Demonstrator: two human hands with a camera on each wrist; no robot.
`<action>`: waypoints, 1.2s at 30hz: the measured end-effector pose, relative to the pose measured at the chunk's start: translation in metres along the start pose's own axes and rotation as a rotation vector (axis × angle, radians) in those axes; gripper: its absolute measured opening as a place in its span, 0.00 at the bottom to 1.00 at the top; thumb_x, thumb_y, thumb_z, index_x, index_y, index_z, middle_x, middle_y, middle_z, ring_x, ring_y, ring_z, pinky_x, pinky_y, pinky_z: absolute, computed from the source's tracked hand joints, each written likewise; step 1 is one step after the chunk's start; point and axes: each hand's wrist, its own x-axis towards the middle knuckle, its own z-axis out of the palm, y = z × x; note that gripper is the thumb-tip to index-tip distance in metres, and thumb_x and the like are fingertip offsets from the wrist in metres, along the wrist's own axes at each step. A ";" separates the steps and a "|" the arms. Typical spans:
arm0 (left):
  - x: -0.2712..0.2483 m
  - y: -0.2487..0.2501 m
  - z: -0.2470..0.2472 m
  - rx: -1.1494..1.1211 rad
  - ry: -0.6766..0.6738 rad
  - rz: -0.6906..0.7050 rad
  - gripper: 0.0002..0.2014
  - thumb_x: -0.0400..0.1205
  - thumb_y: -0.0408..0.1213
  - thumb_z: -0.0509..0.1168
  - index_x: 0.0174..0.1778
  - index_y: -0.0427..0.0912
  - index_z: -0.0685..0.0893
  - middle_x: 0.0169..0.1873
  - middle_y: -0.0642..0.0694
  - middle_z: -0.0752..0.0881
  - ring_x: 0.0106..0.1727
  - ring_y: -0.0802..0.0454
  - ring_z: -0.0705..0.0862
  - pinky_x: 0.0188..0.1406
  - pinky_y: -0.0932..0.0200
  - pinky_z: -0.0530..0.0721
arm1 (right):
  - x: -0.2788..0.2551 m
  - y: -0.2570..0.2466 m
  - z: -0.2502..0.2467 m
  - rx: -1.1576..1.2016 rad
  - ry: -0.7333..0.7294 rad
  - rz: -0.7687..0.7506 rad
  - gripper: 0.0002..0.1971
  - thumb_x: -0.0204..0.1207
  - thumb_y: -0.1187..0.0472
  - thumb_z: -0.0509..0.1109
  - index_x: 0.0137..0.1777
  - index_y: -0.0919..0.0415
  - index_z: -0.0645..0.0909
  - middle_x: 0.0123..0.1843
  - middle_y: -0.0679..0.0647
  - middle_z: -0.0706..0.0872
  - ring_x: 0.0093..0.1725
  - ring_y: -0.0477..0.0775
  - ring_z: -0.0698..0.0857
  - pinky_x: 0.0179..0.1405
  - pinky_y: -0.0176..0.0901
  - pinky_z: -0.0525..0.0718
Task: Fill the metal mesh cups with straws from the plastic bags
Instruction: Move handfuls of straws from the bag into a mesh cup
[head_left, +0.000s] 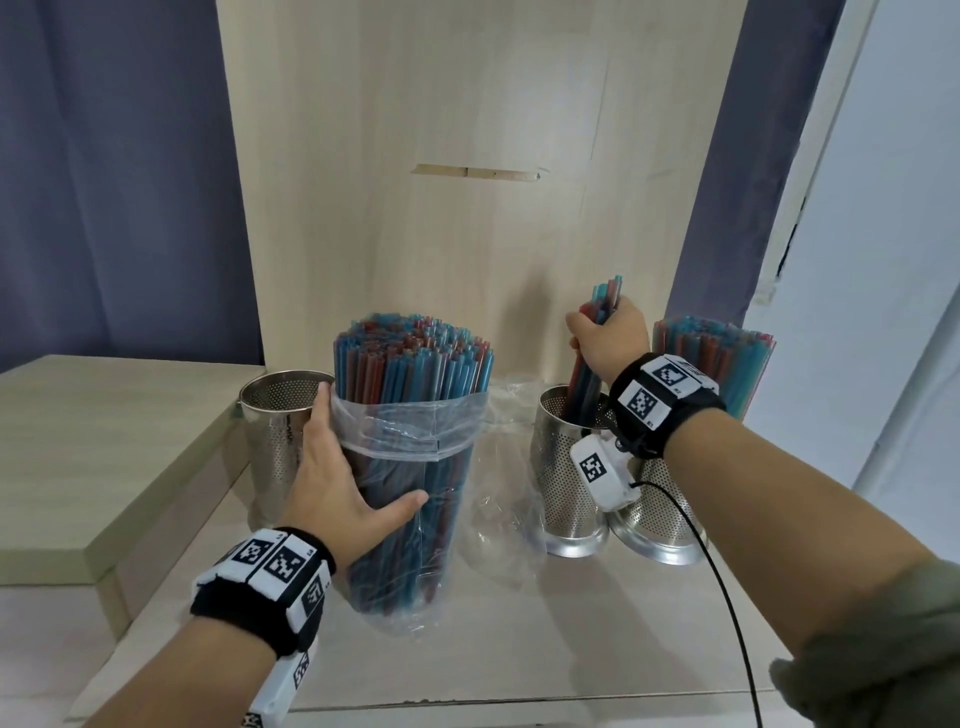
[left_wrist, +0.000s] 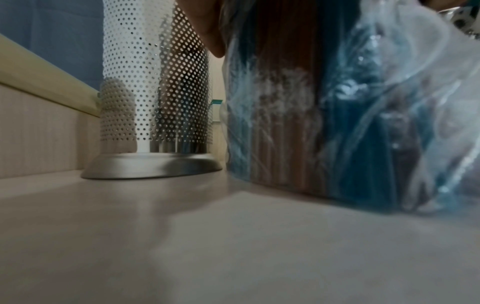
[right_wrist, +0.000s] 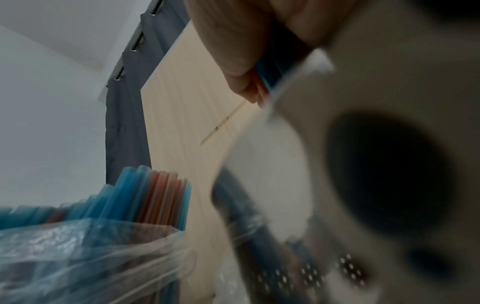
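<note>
- the right hand (head_left: 605, 338), right of centre in the head view, is curled round a small bunch of straws (head_left: 597, 332) whose lower ends already sit inside the middle mesh cup (head_left: 569, 478); let go too early or at a slant and the bunch may fan out over the rim and spill onto the tabletop (head_left: 493, 634)
- the wrist camera hangs close against that cup's wall; i judge a knock from it could tip the cup into the filled cup (head_left: 670, 504) just beside it at the right
- the left hand (head_left: 332, 478), fingers spread wide, steadies the tall plastic bag (head_left: 415, 452) of straws at centre; the bag is soft and packed, so slackening the hold could let it lean and shed straws
- the empty cup (head_left: 278, 431) stands just behind the left hand at centre left, close enough to be nudged
- loose clear plastic (head_left: 498, 467) lies between bag and middle cup; it could snag straws
</note>
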 end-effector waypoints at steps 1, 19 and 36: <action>0.000 0.000 0.000 0.003 0.000 -0.001 0.72 0.60 0.52 0.84 0.84 0.48 0.34 0.84 0.48 0.50 0.85 0.50 0.54 0.82 0.51 0.58 | 0.001 0.001 0.000 -0.011 -0.015 0.010 0.09 0.76 0.65 0.71 0.41 0.55 0.72 0.37 0.54 0.82 0.30 0.49 0.83 0.41 0.50 0.87; 0.002 -0.002 0.002 0.005 -0.002 0.007 0.71 0.59 0.52 0.84 0.84 0.48 0.34 0.84 0.46 0.51 0.85 0.49 0.55 0.82 0.47 0.60 | -0.051 -0.046 -0.023 -0.304 -0.209 -0.143 0.49 0.70 0.28 0.56 0.88 0.46 0.44 0.89 0.62 0.43 0.87 0.65 0.41 0.83 0.65 0.44; 0.000 0.000 0.000 0.030 0.039 0.005 0.71 0.62 0.51 0.84 0.84 0.48 0.33 0.84 0.46 0.50 0.85 0.50 0.54 0.81 0.56 0.56 | -0.137 0.022 0.080 -1.288 -1.074 -0.107 0.43 0.81 0.58 0.66 0.88 0.52 0.42 0.87 0.63 0.35 0.86 0.68 0.46 0.83 0.65 0.55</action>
